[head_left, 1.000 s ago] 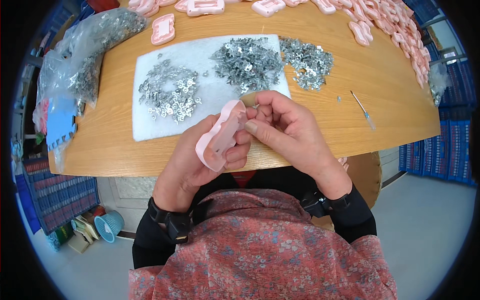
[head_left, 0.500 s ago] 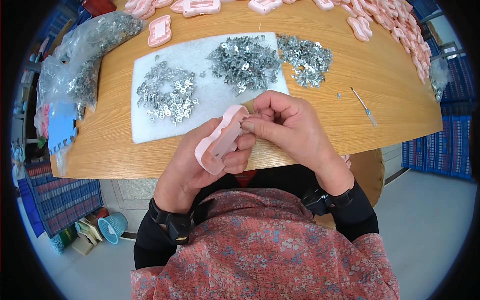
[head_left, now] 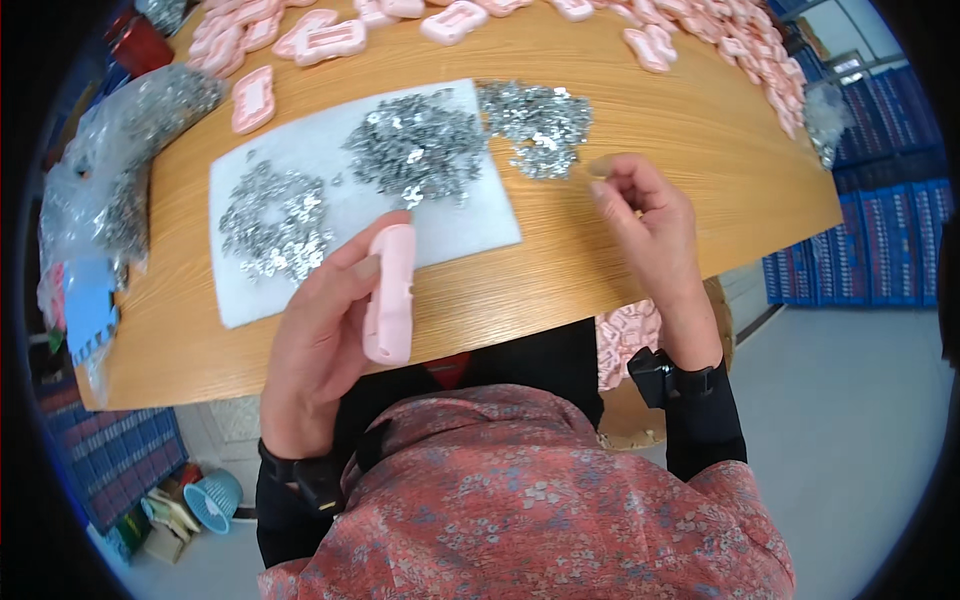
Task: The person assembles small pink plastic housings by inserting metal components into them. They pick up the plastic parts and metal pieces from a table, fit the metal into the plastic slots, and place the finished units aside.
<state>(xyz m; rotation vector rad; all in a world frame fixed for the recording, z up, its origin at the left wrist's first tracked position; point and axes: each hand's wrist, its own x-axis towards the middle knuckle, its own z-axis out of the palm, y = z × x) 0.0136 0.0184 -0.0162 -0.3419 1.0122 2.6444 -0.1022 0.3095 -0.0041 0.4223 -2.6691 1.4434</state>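
A pink plastic housing stands on edge in my left hand, gripped between the thumb and the fingers, its smooth outer side toward the right. My right hand is apart from it, over the wood just right of the smaller heap of metal pieces. Its thumb and index tips are a little apart, the other fingers curled, and I see nothing between them. A tan cover shows on the index fingertip. Two more heaps, small metal clips and metal pieces, lie on a white foam sheet.
Pink housings crowd the table's far edge. A clear bag of metal parts lies at the left by a blue foam piece. More pink parts sit below the table's front edge. A blue basket stands on the floor.
My right hand has left the housing and moved right. My left hand has turned the housing from its open inner side onto its edge. The whole view has shifted; the pen-like tool is out of sight.
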